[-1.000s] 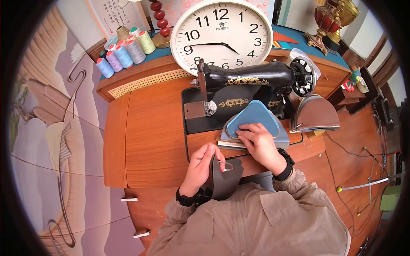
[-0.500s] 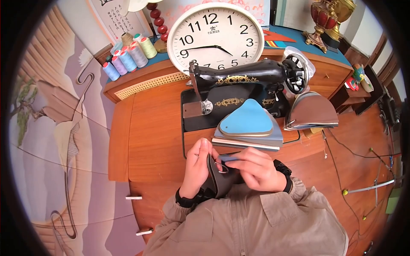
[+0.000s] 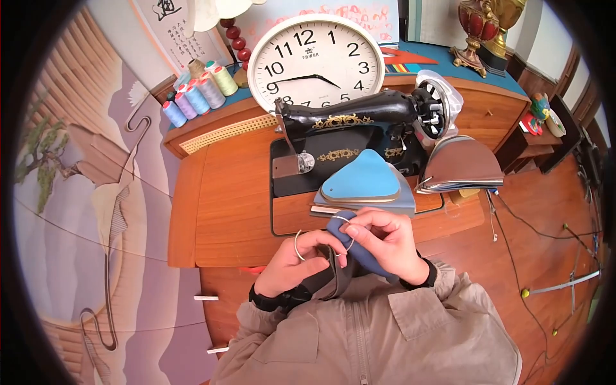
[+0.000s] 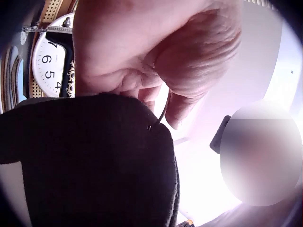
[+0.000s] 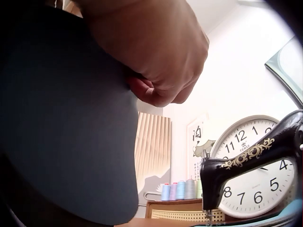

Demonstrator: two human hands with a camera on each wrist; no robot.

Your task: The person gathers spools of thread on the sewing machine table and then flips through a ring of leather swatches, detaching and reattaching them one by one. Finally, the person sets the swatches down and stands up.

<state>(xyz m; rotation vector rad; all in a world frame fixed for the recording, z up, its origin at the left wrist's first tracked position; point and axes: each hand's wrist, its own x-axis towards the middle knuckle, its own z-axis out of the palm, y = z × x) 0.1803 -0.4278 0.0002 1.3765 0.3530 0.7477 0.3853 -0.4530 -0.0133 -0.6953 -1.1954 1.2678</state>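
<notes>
In the head view my left hand (image 3: 295, 260) holds an open metal ring (image 3: 298, 246), which curves out past its index finger. Dark grey swatches (image 4: 94, 156) hang from this ring close to the palm. My right hand (image 3: 390, 245) pinches a dark blue swatch (image 3: 370, 262) between thumb and fingers, right by the ring's other end. This swatch (image 5: 71, 127) fills the left of the right wrist view. Just beyond both hands lies a swatch stack topped by a light blue piece (image 3: 362, 181) with a small corner hole.
A black sewing machine (image 3: 353, 112) stands on the wooden table (image 3: 231, 212), with a large clock (image 3: 314, 61) behind it. To its right sits a brown-topped swatch bundle (image 3: 465, 163). Several thread spools (image 3: 199, 96) stand at the back left. Cables run over the floor at right.
My right hand has come back from the stack with the dark blue swatch and brought it up to the ring by my left hand. The left fingers have shifted, exposing more of the ring.
</notes>
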